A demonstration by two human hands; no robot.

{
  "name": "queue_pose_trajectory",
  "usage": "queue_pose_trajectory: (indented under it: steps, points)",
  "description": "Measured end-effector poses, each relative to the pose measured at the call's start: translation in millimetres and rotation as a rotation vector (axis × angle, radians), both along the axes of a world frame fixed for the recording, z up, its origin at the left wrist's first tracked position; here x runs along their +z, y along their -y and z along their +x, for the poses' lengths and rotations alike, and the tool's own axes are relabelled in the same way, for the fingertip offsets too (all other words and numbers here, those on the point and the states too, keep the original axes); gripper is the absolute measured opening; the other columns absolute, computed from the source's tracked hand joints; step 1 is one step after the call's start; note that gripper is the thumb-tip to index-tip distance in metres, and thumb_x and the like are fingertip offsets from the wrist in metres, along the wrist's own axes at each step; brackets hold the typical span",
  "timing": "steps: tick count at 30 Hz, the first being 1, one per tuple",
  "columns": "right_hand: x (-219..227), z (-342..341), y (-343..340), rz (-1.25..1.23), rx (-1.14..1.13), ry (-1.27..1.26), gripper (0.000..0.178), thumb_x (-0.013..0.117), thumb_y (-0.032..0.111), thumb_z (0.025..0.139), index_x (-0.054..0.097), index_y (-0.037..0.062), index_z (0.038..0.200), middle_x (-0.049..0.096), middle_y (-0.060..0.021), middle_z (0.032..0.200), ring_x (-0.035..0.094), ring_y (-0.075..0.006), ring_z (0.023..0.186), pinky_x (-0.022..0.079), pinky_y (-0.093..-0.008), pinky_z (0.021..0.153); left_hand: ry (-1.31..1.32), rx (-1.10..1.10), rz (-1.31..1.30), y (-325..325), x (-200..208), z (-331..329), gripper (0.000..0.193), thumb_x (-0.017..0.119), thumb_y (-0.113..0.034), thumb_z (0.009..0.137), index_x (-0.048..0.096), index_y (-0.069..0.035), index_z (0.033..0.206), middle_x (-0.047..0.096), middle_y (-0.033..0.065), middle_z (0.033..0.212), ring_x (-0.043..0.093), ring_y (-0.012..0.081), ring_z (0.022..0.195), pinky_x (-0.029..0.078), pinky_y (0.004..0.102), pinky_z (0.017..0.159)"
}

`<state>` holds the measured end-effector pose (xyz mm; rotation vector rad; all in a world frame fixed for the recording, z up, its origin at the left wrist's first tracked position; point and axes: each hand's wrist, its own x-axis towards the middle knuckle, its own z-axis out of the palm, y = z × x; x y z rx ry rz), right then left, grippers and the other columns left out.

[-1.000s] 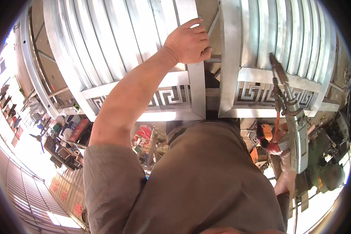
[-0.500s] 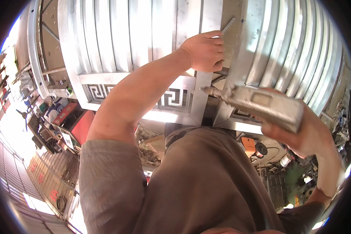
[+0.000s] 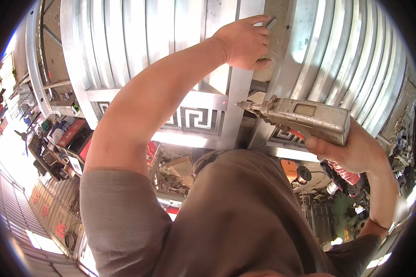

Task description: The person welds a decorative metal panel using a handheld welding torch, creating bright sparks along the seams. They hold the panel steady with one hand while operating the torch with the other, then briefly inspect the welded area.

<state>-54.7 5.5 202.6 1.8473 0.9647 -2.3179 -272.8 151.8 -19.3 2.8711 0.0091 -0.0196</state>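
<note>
At two slatted panels (image 3: 134,46) (image 3: 330,51) are two hands (image 3: 246,45) (image 3: 356,147), one drill (image 3: 321,122).

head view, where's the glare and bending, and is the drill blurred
Head view: strong glare whitens the left metal panel; the right metal panel's slats curve toward the fisheye rim, with a soft shadow across them; the drill in the right hand looks fairly sharp.

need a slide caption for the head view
Right hand points a drill toward a metal panel, left hand at the panel's edge.
</note>
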Motion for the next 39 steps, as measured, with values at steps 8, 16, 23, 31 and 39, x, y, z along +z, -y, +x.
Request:
queue_pose_trajectory:
  steps: [8,16,23,31,39]
  points:
    - [-28,9,-26,-0.072,-0.029,-0.077,0.06,0.079,0.042,0.097,0.064,0.0001,0.138,0.076,-0.0126,0.12,0.07,-0.0177,0.11,0.055,-0.0339,0.096,0.178,0.088,-0.026,5,-10,0,0.044,0.06,-0.037,0.096,0.068,-0.017,0.058,0.066,-0.0088,0.067,0.064,0.0129,0.089,0.04,0.0329,0.119]
    - [-57,-11,-31,0.015,0.117,-0.145,0.057,0.073,0.049,0.099,0.068,0.0077,0.137,0.078,-0.0143,0.116,0.073,-0.0246,0.106,0.056,-0.04,0.095,0.182,0.106,-0.059,6,-15,-5,0.03,0.067,-0.034,0.085,0.067,-0.014,0.063,0.062,-0.0003,0.073,0.065,0.016,0.091,0.045,0.0337,0.118]
    - [-67,-25,-42,-0.032,0.165,-0.107,0.058,0.073,0.049,0.099,0.067,0.0074,0.138,0.077,-0.0126,0.115,0.072,-0.0217,0.106,0.056,-0.0381,0.095,0.233,0.125,-0.037,8,-15,-5,0.046,0.058,-0.038,0.095,0.064,-0.016,0.055,0.064,-0.0068,0.065,0.062,0.0126,0.086,0.038,0.034,0.12]
    - [-65,-31,-50,-0.122,0.146,-0.078,0.058,0.076,0.048,0.098,0.066,0.0069,0.137,0.077,-0.0091,0.111,0.071,-0.0183,0.1,0.056,-0.0358,0.091,0.199,0.123,-0.044,10,-19,-5,0.047,0.055,-0.038,0.096,0.065,-0.019,0.055,0.067,-0.0078,0.07,0.063,0.0119,0.09,0.036,0.0363,0.123]
    - [-61,-33,-50,-0.091,0.13,-0.085,0.055,0.077,0.045,0.098,0.067,0.0052,0.134,0.075,-0.0047,0.101,0.068,-0.0132,0.089,0.056,-0.0321,0.082,0.095,0.11,-0.078,9,-13,-5,0.045,0.054,-0.037,0.097,0.067,-0.019,0.058,0.068,-0.0078,0.071,0.064,0.0103,0.097,0.033,0.0365,0.126]
